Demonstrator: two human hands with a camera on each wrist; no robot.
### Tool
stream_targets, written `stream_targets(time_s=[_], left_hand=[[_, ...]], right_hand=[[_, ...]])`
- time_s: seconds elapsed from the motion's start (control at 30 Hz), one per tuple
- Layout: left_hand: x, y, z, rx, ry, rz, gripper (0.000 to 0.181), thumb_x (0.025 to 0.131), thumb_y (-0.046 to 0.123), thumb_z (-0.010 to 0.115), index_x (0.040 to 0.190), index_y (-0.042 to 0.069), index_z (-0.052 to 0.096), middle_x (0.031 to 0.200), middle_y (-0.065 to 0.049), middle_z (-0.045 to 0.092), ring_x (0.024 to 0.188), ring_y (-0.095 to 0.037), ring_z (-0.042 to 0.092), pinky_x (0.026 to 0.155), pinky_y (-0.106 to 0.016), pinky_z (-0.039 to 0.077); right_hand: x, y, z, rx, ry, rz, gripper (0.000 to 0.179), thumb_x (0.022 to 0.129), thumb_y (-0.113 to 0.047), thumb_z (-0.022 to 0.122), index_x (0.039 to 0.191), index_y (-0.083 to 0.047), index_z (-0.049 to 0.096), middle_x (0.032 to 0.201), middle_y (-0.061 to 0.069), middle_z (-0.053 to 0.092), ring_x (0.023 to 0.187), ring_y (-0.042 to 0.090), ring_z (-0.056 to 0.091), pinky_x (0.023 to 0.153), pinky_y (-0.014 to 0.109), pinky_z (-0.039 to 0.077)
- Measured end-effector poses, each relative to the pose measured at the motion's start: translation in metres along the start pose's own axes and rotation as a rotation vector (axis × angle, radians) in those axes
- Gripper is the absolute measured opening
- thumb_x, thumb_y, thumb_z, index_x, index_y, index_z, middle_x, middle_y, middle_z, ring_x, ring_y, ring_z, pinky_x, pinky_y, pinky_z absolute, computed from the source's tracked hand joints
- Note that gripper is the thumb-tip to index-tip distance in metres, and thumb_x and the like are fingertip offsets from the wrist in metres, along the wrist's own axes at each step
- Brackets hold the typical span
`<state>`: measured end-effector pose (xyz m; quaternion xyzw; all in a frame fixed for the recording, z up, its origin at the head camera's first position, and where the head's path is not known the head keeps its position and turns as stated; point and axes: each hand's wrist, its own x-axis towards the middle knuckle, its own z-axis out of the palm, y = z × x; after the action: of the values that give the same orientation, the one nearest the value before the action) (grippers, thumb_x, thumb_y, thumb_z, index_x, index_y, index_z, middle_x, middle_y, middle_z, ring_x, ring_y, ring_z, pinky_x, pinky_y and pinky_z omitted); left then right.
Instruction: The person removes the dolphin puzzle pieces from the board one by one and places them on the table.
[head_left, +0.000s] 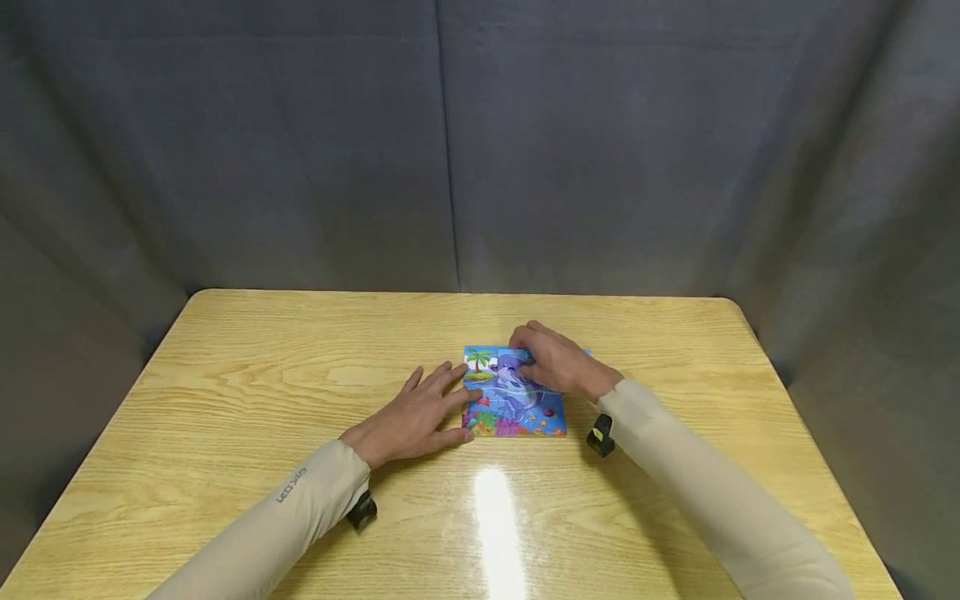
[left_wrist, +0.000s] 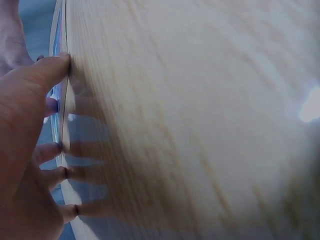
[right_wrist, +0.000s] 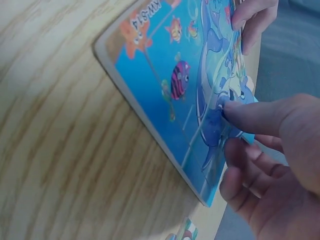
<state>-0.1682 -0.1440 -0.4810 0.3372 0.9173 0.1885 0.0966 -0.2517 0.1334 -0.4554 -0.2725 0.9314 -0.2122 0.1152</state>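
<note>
A jigsaw puzzle (head_left: 487,421) with a dolphin, palm tree and coral picture lies flat on the wooden table. My left hand (head_left: 408,425) is spread at its left side, with some fingertips over the edge and the thumb by the lower left corner. In the left wrist view, the fingers (left_wrist: 47,70) line up along the board's edge. Over the puzzle's upper part, my right hand (head_left: 558,360) pinches a blue puzzle piece (right_wrist: 246,136) between thumb and curled fingers. The palm and fingers partly cover that piece and the upper right of the picture.
Another loose puzzle piece (right_wrist: 189,231) lies on the table past the puzzle's upper right corner, mostly behind the right hand in the head view. The wooden table (head_left: 300,342) has rounded back corners. Grey curtains (head_left: 300,167) stand behind it and at both sides.
</note>
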Motion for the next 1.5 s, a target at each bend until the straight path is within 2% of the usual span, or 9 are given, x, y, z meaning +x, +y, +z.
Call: stream_targets(time_s=[0.13,0.3,0.43,0.57,1.17,1.37,1.5], left_hand=[[0.000,0.000,0.000,0.002,0.001,0.003,0.061,0.108,0.048,0.059,0.162,0.021,0.049,0.177,-0.019,0.024,0.167,-0.045,0.017,0.129,-0.076,0.014],[0.000,0.001,0.001,0.003,0.004,0.001,0.061,0.108,0.049,0.060,0.162,0.022,0.049,0.177,-0.019,0.025,0.166,-0.044,0.017,0.129,-0.075,0.014],[0.000,0.000,0.001,0.002,0.004,0.004,0.061,0.108,0.049,0.059,0.162,0.022,0.049,0.177,-0.019,0.025,0.166,-0.045,0.017,0.129,-0.075,0.015],[0.000,0.000,0.001,0.006,0.002,0.003,0.061,0.108,0.049,0.059,0.162,0.021,0.049,0.177,-0.019,0.025,0.166,-0.045,0.017,0.129,-0.075,0.015],[0.000,-0.001,-0.001,0.003,0.002,0.000,0.062,0.108,0.050,0.059,0.162,0.022,0.048,0.178,-0.018,0.024,0.167,-0.044,0.017,0.129,-0.075,0.014],[-0.001,-0.001,0.000,-0.003,0.008,0.005,0.062,0.108,0.050,0.060,0.162,0.022,0.049,0.177,-0.018,0.024,0.167,-0.044,0.016,0.129,-0.075,0.013],[-0.001,-0.001,0.001,0.000,0.014,0.008,0.062,0.107,0.049,0.061,0.161,0.021,0.049,0.177,-0.018,0.025,0.166,-0.044,0.017,0.129,-0.076,0.013]], right_hand=[[-0.001,0.002,-0.001,0.044,0.009,-0.024,0.018,0.102,-0.009,0.072,0.120,-0.010,0.069,0.120,0.009,0.070,0.104,0.022,0.065,0.098,0.045,0.058],[0.000,0.003,-0.003,0.113,-0.018,-0.041,0.013,0.106,-0.006,0.064,0.115,-0.011,0.071,0.117,0.009,0.076,0.096,0.018,0.066,0.088,0.040,0.055],[-0.001,0.005,-0.008,0.170,-0.018,-0.025,0.015,0.108,-0.005,0.059,0.116,-0.010,0.071,0.113,0.010,0.074,0.087,0.017,0.060,0.077,0.033,0.050],[-0.002,0.006,-0.012,0.214,0.002,-0.014,0.015,0.108,-0.004,0.059,0.115,-0.009,0.071,0.108,0.011,0.070,0.083,0.018,0.056,0.073,0.031,0.047],[-0.012,0.018,-0.025,0.196,0.017,0.040,0.015,0.108,-0.006,0.060,0.116,-0.009,0.071,0.108,0.011,0.069,0.081,0.019,0.054,0.071,0.032,0.047],[-0.019,0.026,-0.031,0.247,-0.013,0.067,0.016,0.110,-0.007,0.056,0.120,-0.008,0.068,0.110,0.015,0.067,0.067,0.018,0.052,0.060,0.032,0.047],[-0.023,0.032,-0.033,0.248,-0.021,0.080,0.016,0.110,-0.006,0.055,0.121,-0.007,0.068,0.109,0.015,0.066,0.065,0.018,0.054,0.059,0.032,0.049]])
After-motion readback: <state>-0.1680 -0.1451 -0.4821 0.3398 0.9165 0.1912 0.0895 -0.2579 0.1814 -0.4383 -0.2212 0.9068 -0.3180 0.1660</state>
